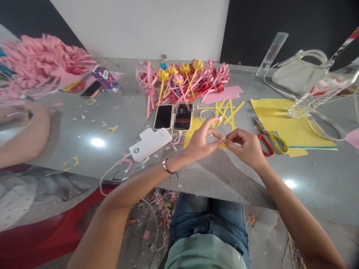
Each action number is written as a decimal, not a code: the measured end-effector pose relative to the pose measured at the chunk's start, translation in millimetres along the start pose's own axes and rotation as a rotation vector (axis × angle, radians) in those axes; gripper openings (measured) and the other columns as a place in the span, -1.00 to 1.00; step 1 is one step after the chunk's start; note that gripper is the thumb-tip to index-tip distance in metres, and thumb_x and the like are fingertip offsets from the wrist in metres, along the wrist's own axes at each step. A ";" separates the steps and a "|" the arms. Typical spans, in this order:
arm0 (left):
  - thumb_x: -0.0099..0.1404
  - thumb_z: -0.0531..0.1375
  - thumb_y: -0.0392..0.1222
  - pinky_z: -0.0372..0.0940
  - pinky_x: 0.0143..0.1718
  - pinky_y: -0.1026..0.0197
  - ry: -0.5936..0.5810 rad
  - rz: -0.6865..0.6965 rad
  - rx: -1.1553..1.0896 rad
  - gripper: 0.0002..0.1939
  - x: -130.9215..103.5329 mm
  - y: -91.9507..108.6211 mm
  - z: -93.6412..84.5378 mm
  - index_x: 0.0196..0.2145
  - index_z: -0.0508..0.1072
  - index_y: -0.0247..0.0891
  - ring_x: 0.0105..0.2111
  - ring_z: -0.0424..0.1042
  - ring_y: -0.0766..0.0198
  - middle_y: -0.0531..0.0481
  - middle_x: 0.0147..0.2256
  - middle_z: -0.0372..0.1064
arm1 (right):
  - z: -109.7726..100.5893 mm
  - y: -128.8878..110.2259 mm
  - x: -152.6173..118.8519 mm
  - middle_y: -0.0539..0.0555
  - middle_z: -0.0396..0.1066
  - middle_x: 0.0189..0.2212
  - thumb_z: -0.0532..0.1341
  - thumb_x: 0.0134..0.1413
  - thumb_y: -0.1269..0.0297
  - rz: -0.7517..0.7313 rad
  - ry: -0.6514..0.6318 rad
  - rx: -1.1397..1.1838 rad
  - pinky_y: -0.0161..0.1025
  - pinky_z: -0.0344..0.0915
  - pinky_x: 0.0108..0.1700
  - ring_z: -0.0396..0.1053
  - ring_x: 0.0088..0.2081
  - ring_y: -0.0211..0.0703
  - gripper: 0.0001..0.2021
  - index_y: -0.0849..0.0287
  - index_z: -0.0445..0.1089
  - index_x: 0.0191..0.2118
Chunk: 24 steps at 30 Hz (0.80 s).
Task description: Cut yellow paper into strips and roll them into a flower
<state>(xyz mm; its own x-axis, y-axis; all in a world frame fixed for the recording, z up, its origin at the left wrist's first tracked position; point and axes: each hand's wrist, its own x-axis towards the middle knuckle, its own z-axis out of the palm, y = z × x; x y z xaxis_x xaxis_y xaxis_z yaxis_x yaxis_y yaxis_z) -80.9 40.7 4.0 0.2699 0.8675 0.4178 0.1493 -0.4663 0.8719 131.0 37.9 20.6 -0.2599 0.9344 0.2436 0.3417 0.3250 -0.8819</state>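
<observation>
My left hand point(201, 141) and my right hand point(248, 146) meet above the near part of the table. Between their fingertips is a small yellow paper piece point(223, 145), pinched from both sides. Its exact shape is mostly hidden by the fingers. The index finger of my left hand is raised. Just beyond the hands lie loose yellow paper strips point(230, 114), crossing one another. Part of a yellow sheet point(190, 136) shows behind my left hand. Scissors point(270, 137) with red and yellow-green handles rest to the right of my right hand.
Paper flowers point(185, 73) lie at the back. Two phones point(163, 116) and a white power bank point(151, 144) with a trailing cable are at left. Yellow sheets point(294, 130), a clear bottle point(316, 95) and a white bag point(297, 76) stand right. Another person's arm point(30, 130) is far left.
</observation>
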 end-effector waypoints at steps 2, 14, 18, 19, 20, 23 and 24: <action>0.37 0.38 -0.14 0.35 0.26 -0.13 -0.001 -0.008 -0.001 -0.34 1.2 -1.4 -0.6 0.32 0.23 -0.13 -0.06 0.61 0.10 0.03 -0.28 0.60 | 0.2 -0.2 -0.1 0.07 0.57 -0.34 0.38 0.18 0.19 0.007 0.004 -0.010 -0.04 0.52 -0.12 0.54 -0.27 -0.05 -0.86 0.07 0.46 -0.35; 0.42 0.31 -0.22 0.33 0.25 -0.14 0.028 0.165 0.194 -0.39 1.1 -3.2 -3.1 0.35 0.24 -0.16 -0.11 0.57 0.11 0.02 -0.29 0.57 | -5.4 -0.1 6.1 0.13 0.63 -0.23 0.40 0.18 0.10 0.193 -0.082 0.161 -0.16 0.45 -0.20 0.54 -0.24 -0.09 -0.78 0.14 0.50 -0.36; 0.38 0.33 -0.24 0.34 0.23 -0.14 0.050 0.133 0.188 -0.37 3.1 -4.6 -6.2 0.33 0.25 -0.13 -0.06 0.56 0.07 0.03 -0.31 0.58 | -8.9 -4.9 6.2 0.16 0.65 -0.10 0.42 0.20 0.06 0.156 -0.086 0.182 -0.07 0.49 -0.02 0.58 -0.06 0.02 -0.74 0.13 0.51 -0.36; 0.37 0.34 -0.22 0.34 0.23 -0.13 0.056 0.104 0.157 -0.38 3.4 -4.2 -6.3 0.32 0.26 -0.12 -0.04 0.56 0.07 0.05 -0.32 0.57 | -8.6 -6.4 5.8 0.16 0.65 -0.06 0.41 0.21 0.05 0.137 -0.095 0.170 -0.05 0.49 0.02 0.58 -0.03 0.03 -0.75 0.12 0.52 -0.35; 0.37 0.36 -0.21 0.34 0.23 -0.11 0.060 0.075 0.121 -0.38 3.5 -3.7 -6.0 0.30 0.27 -0.12 -0.04 0.56 0.07 0.05 -0.33 0.57 | -7.7 -7.7 5.3 0.15 0.64 -0.02 0.41 0.22 0.06 0.119 -0.101 0.166 -0.04 0.49 0.04 0.57 0.00 0.04 -0.76 0.11 0.53 -0.33; 0.37 0.36 -0.20 0.34 0.24 -0.09 0.050 0.016 0.030 -0.41 2.7 -1.9 -3.7 0.28 0.29 -0.12 -0.06 0.58 0.11 0.05 -0.32 0.56 | -3.3 -8.2 4.0 0.14 0.64 -0.06 0.41 0.22 0.07 0.093 -0.085 0.170 -0.04 0.50 0.03 0.57 -0.03 0.01 -0.78 0.10 0.54 -0.31; 0.37 0.36 -0.19 0.35 0.25 -0.08 0.047 0.004 0.015 -0.41 2.3 -1.1 -2.9 0.28 0.29 -0.12 -0.07 0.58 0.12 0.05 -0.32 0.56 | -1.9 -7.3 3.8 0.13 0.64 -0.11 0.42 0.21 0.07 0.092 -0.066 0.161 -0.06 0.51 0.00 0.57 -0.07 0.00 -0.78 0.10 0.54 -0.31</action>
<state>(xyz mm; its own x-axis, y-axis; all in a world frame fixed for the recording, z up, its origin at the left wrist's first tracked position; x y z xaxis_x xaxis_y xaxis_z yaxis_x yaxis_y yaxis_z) -83.2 43.7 4.7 0.2257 0.8727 0.4330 0.1625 -0.4720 0.8665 129.2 39.4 28.8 -0.2947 0.9458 0.1364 0.2192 0.2058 -0.9537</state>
